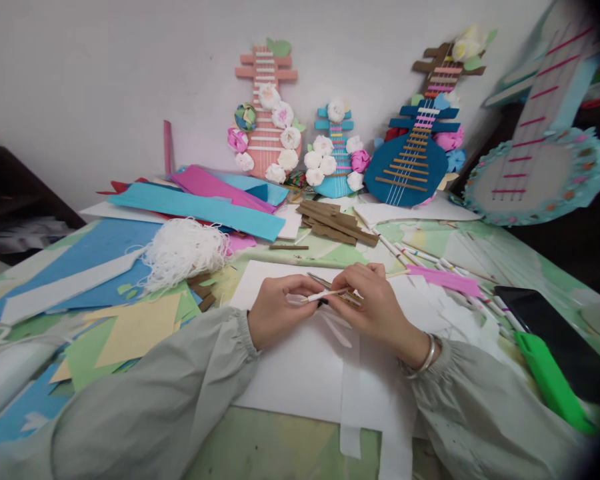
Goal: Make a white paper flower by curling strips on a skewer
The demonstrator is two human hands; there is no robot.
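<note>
Over the white paper sheet (290, 373), my left hand (283, 310) pinches one end of a thin stick (314, 296) partly wrapped in white paper. My right hand (375, 303) grips the stick's bare wooden part, its fingers closed. A slim metal tool (320, 281), possibly scissors, shows between the hands and seems tucked into the right one; its shape is mostly hidden. A short white strip (337, 331) hangs just below the fingers. Longer white paper strips (351, 413) lie across the sheet, toward the front edge.
Decorated cardboard lutes, including a pink one (266, 120) and a dark blue one (411, 160), lean against the wall. White string (185, 253), coloured paper (200, 208) and brown strips (337, 223) lie behind and left. A phone (555, 333) and green cutter (553, 380) sit right.
</note>
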